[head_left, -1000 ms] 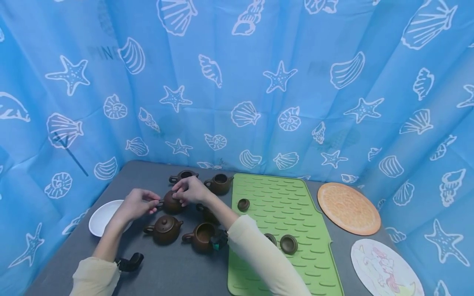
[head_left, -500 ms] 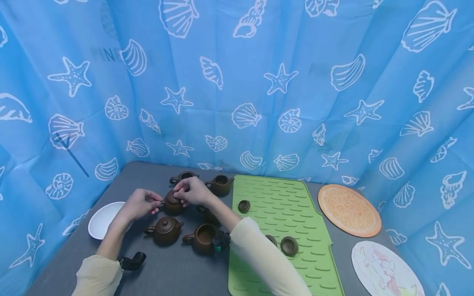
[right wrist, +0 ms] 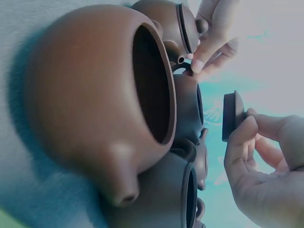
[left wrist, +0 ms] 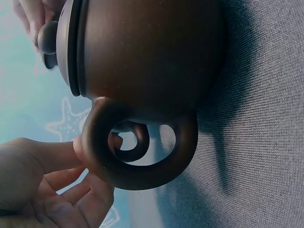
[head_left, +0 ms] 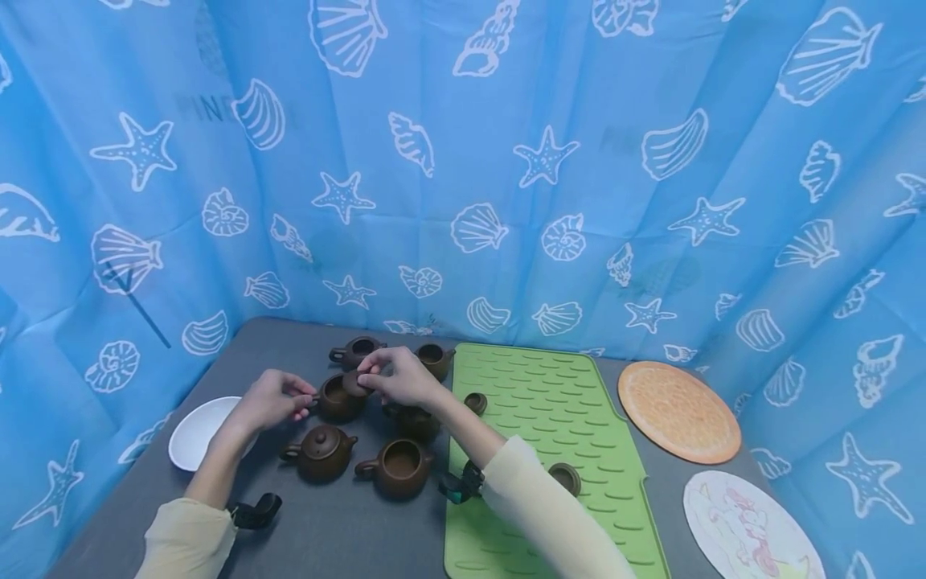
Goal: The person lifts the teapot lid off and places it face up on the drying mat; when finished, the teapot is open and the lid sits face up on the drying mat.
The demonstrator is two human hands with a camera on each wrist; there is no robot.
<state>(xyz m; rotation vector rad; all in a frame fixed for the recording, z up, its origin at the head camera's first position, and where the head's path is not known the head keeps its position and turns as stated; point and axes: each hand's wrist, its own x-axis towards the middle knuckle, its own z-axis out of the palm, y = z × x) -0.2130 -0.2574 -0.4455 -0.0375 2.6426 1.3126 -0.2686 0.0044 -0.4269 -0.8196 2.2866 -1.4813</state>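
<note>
My left hand [head_left: 271,400] pinches the handle of a brown clay teapot [head_left: 333,408], whose top is uncovered. Just right of its rim, my right hand [head_left: 403,379] pinches a small round lid [head_left: 354,384] by its knob; in the right wrist view the lid [right wrist: 230,116] is clear of every pot. Nearer me stands a teapot with its lid on [head_left: 323,454]; its handle [left wrist: 142,175] partly covers my left fingers in the left wrist view. An open teapot [head_left: 400,468] sits to the right, and another teapot [head_left: 414,422] lies partly under my right arm.
Two open teapots stand behind, one at the back left [head_left: 354,352], one [head_left: 434,360] beside the green mat [head_left: 535,378]. Loose lids [head_left: 564,478] lie on the mat. A white dish [head_left: 198,430] is left; two round boards [head_left: 680,412] are right. A blue curtain [head_left: 434,161] closes the back.
My right hand has lifted the lid off the teapot and moved it slightly to the right, baring the opening. My left hand has stayed at the handle.
</note>
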